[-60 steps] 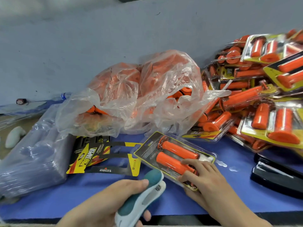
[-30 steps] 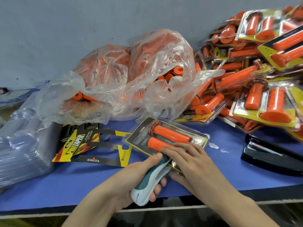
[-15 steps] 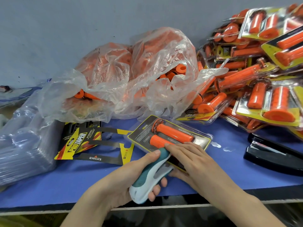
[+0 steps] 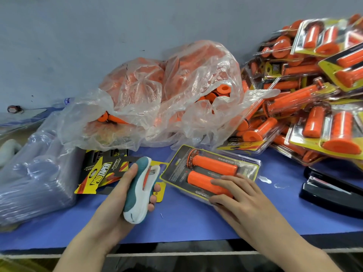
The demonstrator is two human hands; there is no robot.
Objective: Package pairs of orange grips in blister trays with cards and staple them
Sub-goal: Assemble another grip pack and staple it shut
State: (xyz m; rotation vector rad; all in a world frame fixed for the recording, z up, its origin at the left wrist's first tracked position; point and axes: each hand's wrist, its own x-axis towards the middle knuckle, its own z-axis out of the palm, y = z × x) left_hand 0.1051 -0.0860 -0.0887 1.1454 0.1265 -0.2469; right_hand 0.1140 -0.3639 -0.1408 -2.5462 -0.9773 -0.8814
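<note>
Withdrawn from the blister pack (image 4: 208, 167) since half a second ago, the teal stapler (image 4: 139, 191) now sits left of it, gripped in the left hand (image 4: 115, 205). The right hand (image 4: 241, 195) lies flat on the pack, fingers extended. Two grips and a card are seated; staples cannot be made out. Right of the pack, finished packs (image 4: 318, 122) are heaped. The bag of loose grips (image 4: 167, 99) behind it and the spare cards (image 4: 99, 171) to its left indicate pairs outstanding.
</note>
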